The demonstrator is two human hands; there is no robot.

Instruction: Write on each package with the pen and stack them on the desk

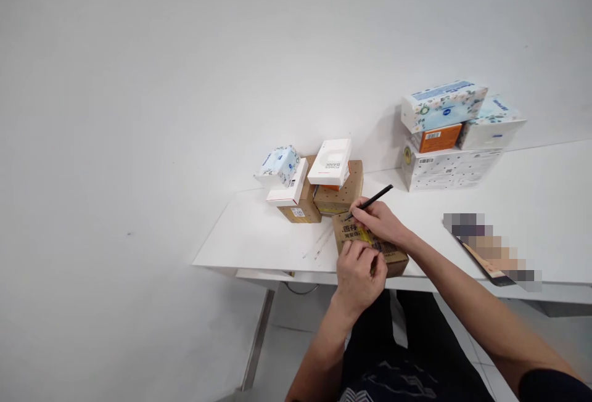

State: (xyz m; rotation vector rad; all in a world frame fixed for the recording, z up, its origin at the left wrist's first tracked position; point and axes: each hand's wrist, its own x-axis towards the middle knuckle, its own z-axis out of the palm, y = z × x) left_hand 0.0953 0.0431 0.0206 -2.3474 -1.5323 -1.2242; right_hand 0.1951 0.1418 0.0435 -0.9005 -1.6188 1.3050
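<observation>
A brown cardboard box (393,265) with dark printing and a yellow patch lies at the front edge of the white table. My right hand (377,218) grips a slim black pen (380,193) between thumb and fingers. The pen slants over the box's far left corner, its tip at or just above the top face; contact is hard to judge. On the near left part of the same box, my left hand (359,272) presses with curled fingers, holding it. Part of the printed top is hidden under both hands.
Behind the box stand two more cardboard boxes (340,198), topped by a white power bank box (330,161), a white box (289,192) and a tissue pack (279,166). Farther right, tissue packs (444,106) and an orange box (441,138) sit on a dotted white box (451,171). A phone-like flat object (481,260) lies right.
</observation>
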